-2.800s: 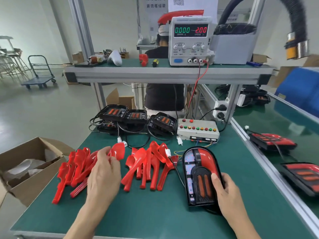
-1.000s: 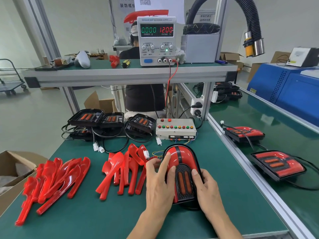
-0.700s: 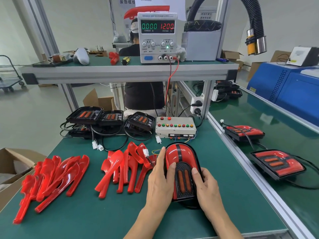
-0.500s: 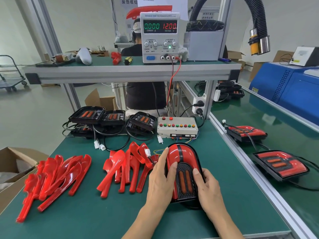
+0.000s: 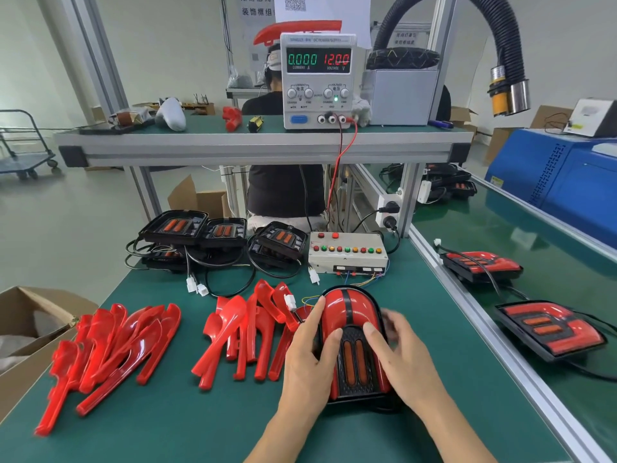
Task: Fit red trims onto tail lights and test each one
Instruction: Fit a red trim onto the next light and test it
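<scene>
Tail light [image 5: 350,349] lying flat on the green bench [image 5: 207,419] near its front edge, long axis running away from the wearer, rounded red end toward the button box [image 5: 347,252], squared black end with two orange strips nearest the body. Red trim [image 5: 359,310] seated over the rounded end, split by a dark centre stripe. Left hand [image 5: 309,357] laid on the lamp's left flank, fingers spread and nearly straight, pressing on the trim and the black grille. Right hand [image 5: 400,355] resting on the right flank, fingers loosely extended over the edge, somewhat blurred, so exact contact hard to tell. Just left of the lamp, a heap of loose red trims [image 5: 247,332], long stems pointing mostly toward the front edge; further left, a second heap [image 5: 110,349] fanned the same way. Behind those, three untrimmed black lamps [image 5: 220,232] stacked among black cables with white plugs. Above, on a raised shelf [image 5: 260,145], a power supply [image 5: 319,81] showing 0.000 and 12.00, red and black leads dropping toward the bench. Open cardboard box [image 5: 30,329] at the left edge. On the neighbouring belt to the right, two finished lamps [image 5: 551,329] with red trims. Black ribbed hose [image 5: 500,38] curving overhead, blue machine [image 5: 567,175] at far right, a seated person in black [image 5: 283,192] behind the shelf, a trolley [image 5: 23,145] on the pale floor at far left.
</scene>
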{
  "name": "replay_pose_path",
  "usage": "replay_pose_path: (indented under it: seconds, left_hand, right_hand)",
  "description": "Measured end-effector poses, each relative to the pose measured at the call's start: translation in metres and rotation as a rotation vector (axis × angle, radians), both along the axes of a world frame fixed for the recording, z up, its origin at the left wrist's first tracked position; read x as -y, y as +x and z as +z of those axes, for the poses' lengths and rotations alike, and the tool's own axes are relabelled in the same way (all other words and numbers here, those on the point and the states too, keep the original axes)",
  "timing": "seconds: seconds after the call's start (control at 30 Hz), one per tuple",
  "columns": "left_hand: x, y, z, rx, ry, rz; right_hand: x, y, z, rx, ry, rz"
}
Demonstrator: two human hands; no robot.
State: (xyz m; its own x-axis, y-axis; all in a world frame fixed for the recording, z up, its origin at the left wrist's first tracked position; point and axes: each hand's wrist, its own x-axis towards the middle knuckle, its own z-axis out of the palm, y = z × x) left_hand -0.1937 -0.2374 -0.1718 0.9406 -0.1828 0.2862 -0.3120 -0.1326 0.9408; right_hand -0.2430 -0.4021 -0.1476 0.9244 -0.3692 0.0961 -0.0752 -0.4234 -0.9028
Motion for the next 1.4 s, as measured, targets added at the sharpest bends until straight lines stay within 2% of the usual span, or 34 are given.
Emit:
replay_pose_path:
  seconds: [0.13, 0.3, 0.43, 0.6, 0.8, 1.03, 1.4]
  left_hand:
    - [0.002, -0.004, 0.004, 0.082, 0.066, 0.007]
    - [0.005, -0.007, 0.009, 0.199, 0.105, -0.003]
    - [0.004, -0.008, 0.004, 0.073, 0.018, -0.006]
    - [0.005, -0.008, 0.004, -0.084, -0.078, 0.018]
    - [-0.003, -0.016, -0.002, -0.206, -0.125, -0.148]
    - [-0.018, -0.008, -0.008, -0.242, -0.028, -0.313]
    - [-0.018, -0.008, -0.006, -0.253, -0.127, -0.345]
  right_hand:
    - [0.001, 0.024, 0.030, 0.104, -0.164, 0.135]
    - [0.003, 0.060, 0.065, -0.053, -0.401, 0.349]
    - [0.011, 0.071, 0.071, -0.102, -0.371, 0.437]
    - [0.012, 0.069, 0.062, -0.018, -0.311, 0.380]
    - [0.008, 0.068, 0.061, 0.018, -0.315, 0.314]
    - [0.008, 0.070, 0.060, 0.000, -0.309, 0.313]
    - [0.007, 0.067, 0.062, 0.023, -0.321, 0.332]
